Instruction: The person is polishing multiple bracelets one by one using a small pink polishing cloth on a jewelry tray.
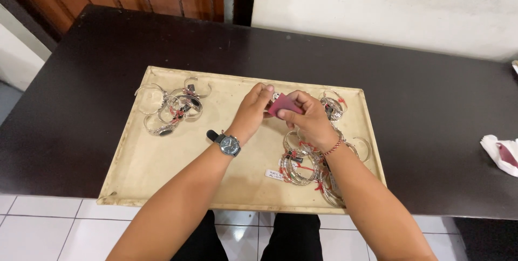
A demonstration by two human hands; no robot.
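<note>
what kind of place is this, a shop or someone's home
Probably a small jewellery workshop or shop back room, though it could be a home. A beige tray on a dark table holds silver bangles, and both hands work a dark red cloth.

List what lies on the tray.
On the tray: silver bangles at left and right, small tags. Both hands rub one piece with a red cloth, hiding it.
</note>
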